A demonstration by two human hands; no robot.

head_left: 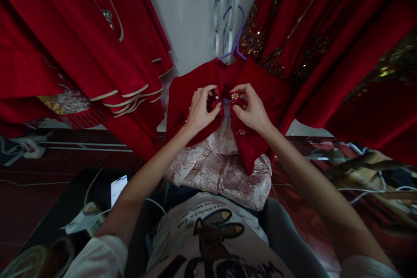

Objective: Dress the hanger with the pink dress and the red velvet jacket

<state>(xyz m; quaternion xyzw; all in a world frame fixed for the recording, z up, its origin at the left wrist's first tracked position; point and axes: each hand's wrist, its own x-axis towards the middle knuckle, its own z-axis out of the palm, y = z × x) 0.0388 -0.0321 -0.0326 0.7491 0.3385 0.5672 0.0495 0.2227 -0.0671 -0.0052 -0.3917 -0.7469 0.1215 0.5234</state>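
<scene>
A red jacket (182, 95) hangs from a purple hanger (241, 26), its front parted below the collar. My left hand (202, 106) pinches the jacket's left front edge, near a small pearl-like fastener (216, 94). On the opposite edge, my right hand (250, 106) grips the cloth beside a gold and pearl flower-shaped fastener (235, 96). Another such ornament (240, 132) sits lower on that same side. Beneath the jacket, a pale pink and gold brocade garment (221, 165) spreads over my lap. Some fingertips are hidden behind the cloth.
Red garments with cream edging (124, 69) hang at left; red garments with gold sequins (312, 43) hang at right. A lit phone (117, 189) and a power strip (93, 221) with cables lie on a dark surface at left. Folded goods (374, 169) lie at right.
</scene>
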